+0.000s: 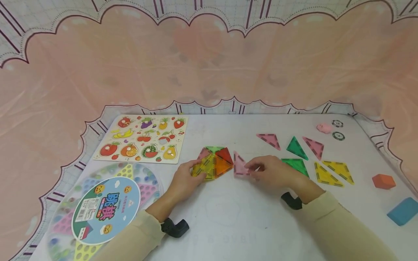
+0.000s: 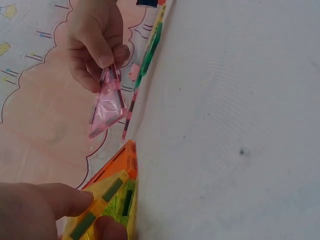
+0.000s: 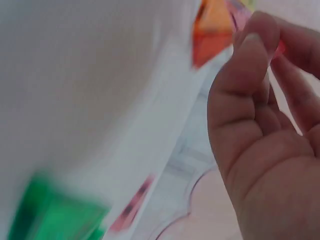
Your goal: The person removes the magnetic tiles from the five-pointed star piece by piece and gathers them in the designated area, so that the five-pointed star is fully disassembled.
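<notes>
Fingers of my right hand (image 1: pixel 271 173) pinch a pink translucent triangular magnetic tile (image 1: pixel 239 166) by its edge. In the left wrist view that pink tile (image 2: pixel 107 107) hangs point-down from the fingertips, above the table. My left hand (image 1: pixel 184 179) grips a yellow triangular tile (image 1: pixel 205 165) between thumb and fingers, at the left of a joined cluster. The cluster also shows an orange tile (image 1: pixel 223 167), a red tile (image 1: pixel 225 154), a light green tile (image 1: pixel 214 148) and a pink one partly behind the fingers. The held pink tile is just right of the cluster.
Loose pink, green (image 1: pixel 295 146) and yellow tiles (image 1: pixel 328 174) lie to the right. Beyond them are a pink toy pig (image 1: pixel 324 128), two round chips, an orange block (image 1: pixel 383 181) and a blue block (image 1: pixel 403 211). On the left lie a fruit puzzle board (image 1: pixel 153 136) and a round board-game box (image 1: pixel 106 210).
</notes>
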`<state>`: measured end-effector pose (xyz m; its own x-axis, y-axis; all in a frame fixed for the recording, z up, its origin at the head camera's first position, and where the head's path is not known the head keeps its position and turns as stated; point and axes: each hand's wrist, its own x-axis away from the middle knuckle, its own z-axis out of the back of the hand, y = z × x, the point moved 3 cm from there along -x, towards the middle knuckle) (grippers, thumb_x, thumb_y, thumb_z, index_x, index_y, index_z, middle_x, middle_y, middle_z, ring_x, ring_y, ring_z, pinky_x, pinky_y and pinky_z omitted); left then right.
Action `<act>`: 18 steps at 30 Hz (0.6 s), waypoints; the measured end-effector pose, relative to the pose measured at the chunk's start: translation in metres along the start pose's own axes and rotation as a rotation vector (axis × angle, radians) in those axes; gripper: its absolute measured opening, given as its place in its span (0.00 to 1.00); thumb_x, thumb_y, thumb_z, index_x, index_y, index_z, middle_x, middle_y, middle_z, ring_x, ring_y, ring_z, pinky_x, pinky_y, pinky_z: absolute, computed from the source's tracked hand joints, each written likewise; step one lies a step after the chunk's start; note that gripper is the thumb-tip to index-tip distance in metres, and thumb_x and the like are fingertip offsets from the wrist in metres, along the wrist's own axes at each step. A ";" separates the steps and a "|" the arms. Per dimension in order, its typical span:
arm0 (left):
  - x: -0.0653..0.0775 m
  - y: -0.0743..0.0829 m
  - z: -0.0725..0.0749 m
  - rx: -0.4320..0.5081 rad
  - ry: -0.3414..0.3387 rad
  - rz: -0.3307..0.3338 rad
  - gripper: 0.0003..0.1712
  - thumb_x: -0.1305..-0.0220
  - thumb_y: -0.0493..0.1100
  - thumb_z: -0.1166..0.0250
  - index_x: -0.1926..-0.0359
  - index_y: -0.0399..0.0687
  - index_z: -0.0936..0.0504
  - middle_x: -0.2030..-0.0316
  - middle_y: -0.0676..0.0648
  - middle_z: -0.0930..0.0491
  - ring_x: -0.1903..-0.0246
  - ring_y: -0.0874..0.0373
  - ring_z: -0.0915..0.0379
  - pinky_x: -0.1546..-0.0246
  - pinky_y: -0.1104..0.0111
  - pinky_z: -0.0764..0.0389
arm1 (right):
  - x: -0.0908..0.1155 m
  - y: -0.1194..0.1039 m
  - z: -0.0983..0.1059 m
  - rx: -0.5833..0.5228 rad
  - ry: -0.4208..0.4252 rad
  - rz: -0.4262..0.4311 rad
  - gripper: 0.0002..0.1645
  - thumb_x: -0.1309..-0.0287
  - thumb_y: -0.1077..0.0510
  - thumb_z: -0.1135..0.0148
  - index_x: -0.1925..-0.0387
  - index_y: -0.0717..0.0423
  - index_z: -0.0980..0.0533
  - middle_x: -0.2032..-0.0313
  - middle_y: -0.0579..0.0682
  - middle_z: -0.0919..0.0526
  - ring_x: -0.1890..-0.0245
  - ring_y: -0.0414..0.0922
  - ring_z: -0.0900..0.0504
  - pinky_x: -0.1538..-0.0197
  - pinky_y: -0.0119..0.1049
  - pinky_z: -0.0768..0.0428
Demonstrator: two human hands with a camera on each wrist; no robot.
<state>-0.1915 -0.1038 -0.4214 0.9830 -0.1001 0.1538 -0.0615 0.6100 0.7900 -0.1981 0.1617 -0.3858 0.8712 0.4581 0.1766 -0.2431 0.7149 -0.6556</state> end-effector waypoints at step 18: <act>-0.002 -0.003 0.000 0.015 -0.010 0.016 0.28 0.46 0.50 0.37 0.43 0.55 0.30 0.42 0.49 0.36 0.46 0.55 0.40 0.45 0.56 0.40 | -0.029 0.063 0.051 0.148 0.104 -0.177 0.22 0.41 0.52 0.46 0.46 0.55 0.30 0.54 0.56 0.24 0.57 0.50 0.29 0.54 0.48 0.30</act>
<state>-0.1933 -0.1052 -0.4242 0.9801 -0.0981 0.1724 -0.0800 0.5997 0.7962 -0.2605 0.2206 -0.3954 0.9433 0.2670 0.1974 -0.1355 0.8522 -0.5054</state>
